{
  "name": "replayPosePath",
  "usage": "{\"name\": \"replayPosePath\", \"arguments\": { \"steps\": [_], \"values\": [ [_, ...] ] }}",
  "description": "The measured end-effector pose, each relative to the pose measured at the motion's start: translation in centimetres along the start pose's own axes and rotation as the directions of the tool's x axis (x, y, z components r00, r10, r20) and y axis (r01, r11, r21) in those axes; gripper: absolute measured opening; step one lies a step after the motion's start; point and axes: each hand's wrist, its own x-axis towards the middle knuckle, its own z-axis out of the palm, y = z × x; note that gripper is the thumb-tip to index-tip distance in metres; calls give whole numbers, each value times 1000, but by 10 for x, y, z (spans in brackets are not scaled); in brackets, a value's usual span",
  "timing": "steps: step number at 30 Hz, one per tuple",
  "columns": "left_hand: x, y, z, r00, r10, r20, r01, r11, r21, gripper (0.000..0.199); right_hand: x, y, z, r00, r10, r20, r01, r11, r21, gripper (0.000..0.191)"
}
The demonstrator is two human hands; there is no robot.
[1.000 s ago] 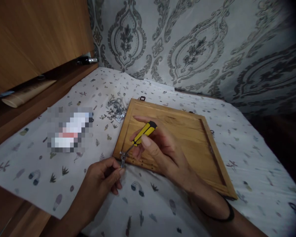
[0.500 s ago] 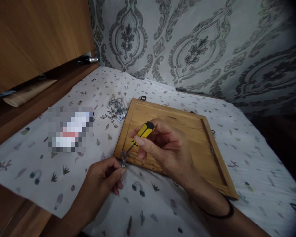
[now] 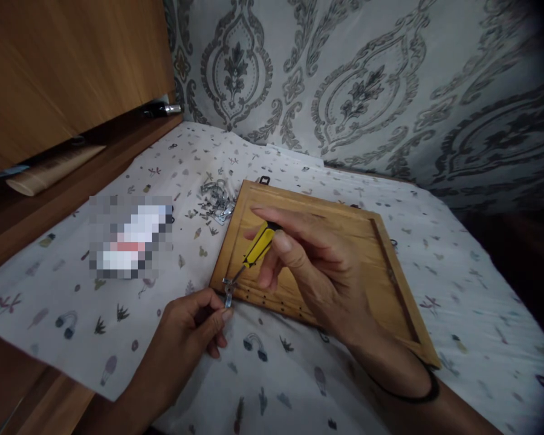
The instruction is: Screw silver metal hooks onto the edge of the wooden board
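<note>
from the head camera, i see my two bare hands working over a white sheet (image 3: 272, 368) printed with small plants, rainbows and balloons. a wooden panel (image 3: 376, 272) lies on the sheet, right of its middle, with a row of small dark holes along the panel's near edge. at the panel's near left corner is a small metal fitting (image 3: 228, 297); whether it is fastened to the wood, i cannot tell. my left hand (image 3: 194, 323) pinches the fitting's near end between thumb and fingers. my right hand (image 3: 317, 278) grasps a yellow and black screwdriver (image 3: 258, 246) by its handle, thumb near the handle's top and index finger stretched out. the screwdriver slants down to the left, its tip meeting the fitting. a black band (image 3: 428, 393) circles my right wrist.

just beside the panel's far left corner, a pile of metal hardware (image 3: 220, 202) rests on the sheet. a blurred-out object (image 3: 131, 238) sits nearer the sheet's left edge. beyond that edge, a tan tube (image 3: 57, 172) lies on a ledge under a wooden cabinet (image 3: 72, 60). grey patterned wallpaper (image 3: 290, 78) rises past the far edge.
</note>
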Motion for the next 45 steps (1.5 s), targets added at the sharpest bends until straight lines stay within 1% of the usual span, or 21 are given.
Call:
{"name": "replayPosePath", "arguments": {
  "steps": [3,5,9,12,17,23,27,35,39,45],
  "values": [
    [1,0,0,1000,2,8,-2,1000,0,32,3,-7,-3,995,-92,-43,86,988,-127,22],
    [1,-1,0,1000,6,10,-6,1000,-4,32,5,-12,-4,990,-131,-51,120,977,-178,20],
    [1,-2,0,1000,16,15,-16,1000,-3,32,10,-20,-3,989,-127,-71,108,969,-221,13],
    [1,-3,-1,1000,13,6,-13,1000,3,33,11,-22,-1,991,-100,-84,80,974,-211,11],
    [1,-3,-1,1000,17,6,-17,1000,9,31,13,-21,-3,991,-127,-30,120,977,-177,15],
    [0,-3,-1,1000,26,7,-26,1000,3,32,13,-25,-9,989,-135,60,146,952,-268,26],
    [1,-3,-1,1000,19,2,-19,1000,6,32,12,-26,-11,991,-126,51,135,941,-311,24],
    [0,-1,-1,1000,18,6,-18,1000,2,34,12,-26,-9,991,-129,27,131,946,-295,15],
    [0,-3,-1,1000,17,2,-17,1000,-6,32,13,-27,-7,993,-120,9,118,962,-244,13],
    [1,-3,-1,1000,8,-6,-8,1000,-21,31,13,-27,-4,999,-40,-32,34,987,-160,7]
  ]
}}
